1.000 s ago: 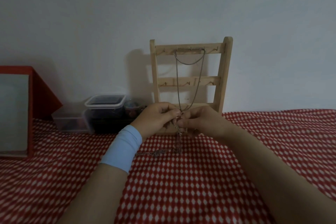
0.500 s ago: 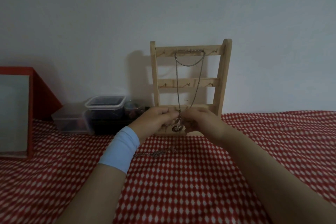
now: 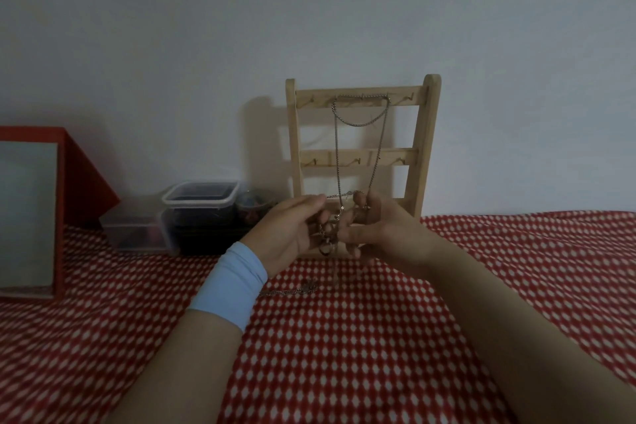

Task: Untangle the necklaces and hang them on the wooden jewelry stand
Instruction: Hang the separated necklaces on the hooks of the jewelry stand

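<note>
Necklaces (image 3: 331, 234) are held in a tangle between both hands, raised above the red patterned cloth (image 3: 344, 354) and just in front of the wooden jewelry stand (image 3: 425, 148). A short stretch of chain is drawn taut between the left hand (image 3: 287, 231) and the right hand (image 3: 382, 232). It is pinched at one end by the left thumb and forefinger, and at the other the right fingers (image 3: 359, 198) are curled round it. Below that stretch, a knot of links and a dark ring-shaped pendant (image 3: 325, 247) are seen hanging between the palms.

Two long strands are carried up from the knot to the top rail of the stand, where a hung chain (image 3: 359, 98) is draped across the hooks with a short loop sagging beneath it. Whether the strands belong to one necklace or two cannot be told. A loose chain (image 3: 292, 291) is laid on the cloth near the left wrist, apart from the hands.

The stand is set upright at the far edge of the cloth, against the pale wall (image 3: 309, 27). A light blue wristband (image 3: 229, 286) is worn on the left wrist. Plastic containers (image 3: 201, 200) are placed along the far edge to the left of the stand, and a red-framed box (image 3: 75, 175) is stood at the left edge.
</note>
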Demonstrator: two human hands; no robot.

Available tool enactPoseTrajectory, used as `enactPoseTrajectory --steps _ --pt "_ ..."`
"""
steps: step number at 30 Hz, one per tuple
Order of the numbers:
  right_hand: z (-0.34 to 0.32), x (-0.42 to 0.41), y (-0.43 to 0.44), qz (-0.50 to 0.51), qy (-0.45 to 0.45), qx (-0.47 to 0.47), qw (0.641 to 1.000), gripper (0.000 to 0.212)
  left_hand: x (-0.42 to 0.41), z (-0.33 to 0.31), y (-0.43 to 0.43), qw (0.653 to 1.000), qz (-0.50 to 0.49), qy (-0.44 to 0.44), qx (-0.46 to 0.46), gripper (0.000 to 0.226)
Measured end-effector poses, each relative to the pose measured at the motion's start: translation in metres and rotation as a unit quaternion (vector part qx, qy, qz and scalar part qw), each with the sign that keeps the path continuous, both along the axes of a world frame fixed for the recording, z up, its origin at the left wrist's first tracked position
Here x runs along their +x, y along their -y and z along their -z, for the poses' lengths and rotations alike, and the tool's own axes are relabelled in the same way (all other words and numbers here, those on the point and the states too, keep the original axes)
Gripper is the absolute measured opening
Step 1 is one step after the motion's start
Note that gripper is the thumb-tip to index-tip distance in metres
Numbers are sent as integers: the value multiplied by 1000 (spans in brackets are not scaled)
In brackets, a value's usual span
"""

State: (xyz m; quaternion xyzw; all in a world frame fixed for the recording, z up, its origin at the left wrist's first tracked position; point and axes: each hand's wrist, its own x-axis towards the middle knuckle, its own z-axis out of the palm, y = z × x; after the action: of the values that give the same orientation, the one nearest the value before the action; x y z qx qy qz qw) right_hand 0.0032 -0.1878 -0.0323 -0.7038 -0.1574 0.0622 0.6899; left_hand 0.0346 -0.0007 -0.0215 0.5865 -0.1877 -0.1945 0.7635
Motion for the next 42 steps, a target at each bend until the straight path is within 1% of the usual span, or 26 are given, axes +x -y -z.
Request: enactPoseTrajectory --steps 1,2,5,6,9,12,13,16,17,19,22,25,26,28,30,31,35,36,37,38,40,41,42 --pt "0 0 0 7 5 -19 1000 44 -1 -2 -1 1000 -3 -1 0 25" --pt "-1 -1 0 20 7 -33 999 40 -2 -3 -2 1000 -5 -5 -1 24" --pt "-3 -3 5 56 16 -54 997 15 0 -5 -8 1000 -19 8 18 27" --pt "-5 -4 6 74 14 -61 995 15 2 -5 -11 999 -28 26 35 26" --pt "-9 -5 11 129 35 -93 987 33 4 -8 -18 988 -34 99 116 22" --pt "-14 -8 12 159 42 -129 978 38 1 -15 -21 971 -54 148 177 23" --pt "-15 -9 13 154 43 -155 975 37 0 -17 -21 966 -57 165 193 23" --pt "-18 -9 11 112 47 -243 963 13 -3 -23 -18 958 -49 192 208 22" --pt "-18 -8 10 94 49 -245 964 18 -5 -25 -17 958 -42 195 205 21" --pt "-19 -9 5 58 73 -203 975 26 -8 -27 -13 952 -33 210 222 20" --pt "-17 -10 0 37 88 -136 986 20 -11 -29 -8 944 -47 212 247 19" --pt "-12 -5 2 60 80 -141 985 8 -9 -31 -9 943 -83 193 260 19" --pt "-11 -5 3 66 81 -157 982 11 -9 -32 -10 939 -91 191 270 20" --pt "-8 -3 7 74 86 -203 973 14 -9 -35 -13 920 -112 216 306 21" --pt "-6 -4 10 66 87 -239 965 17 -9 -38 -17 891 -136 257 349 20" --pt "-6 -4 10 66 83 -240 965 20 -8 -40 -20 880 -135 268 369 21" --pt "-6 -4 9 76 63 -179 979 20 -8 -42 -30 844 -78 269 458 16" --pt "-6 -3 9 80 61 -171 980 21 -8 -41 -31 840 -68 264 470 17" --pt "-5 -2 8 84 59 -167 981 20 -9 -41 -31 845 -60 251 469 19" --pt "-4 -1 7 89 59 -165 980 19 -10 -41 -30 861 -52 229 451 21" --pt "-2 0 5 105 60 -157 980 17 -11 -39 -26 902 -41 186 387 23" --pt "-2 0 4 111 61 -150 981 16 -12 -38 -23 916 -40 176 359 24" --pt "-2 0 3 113 65 -144 981 14 -12 -37 -21 921 -42 176 344 24"
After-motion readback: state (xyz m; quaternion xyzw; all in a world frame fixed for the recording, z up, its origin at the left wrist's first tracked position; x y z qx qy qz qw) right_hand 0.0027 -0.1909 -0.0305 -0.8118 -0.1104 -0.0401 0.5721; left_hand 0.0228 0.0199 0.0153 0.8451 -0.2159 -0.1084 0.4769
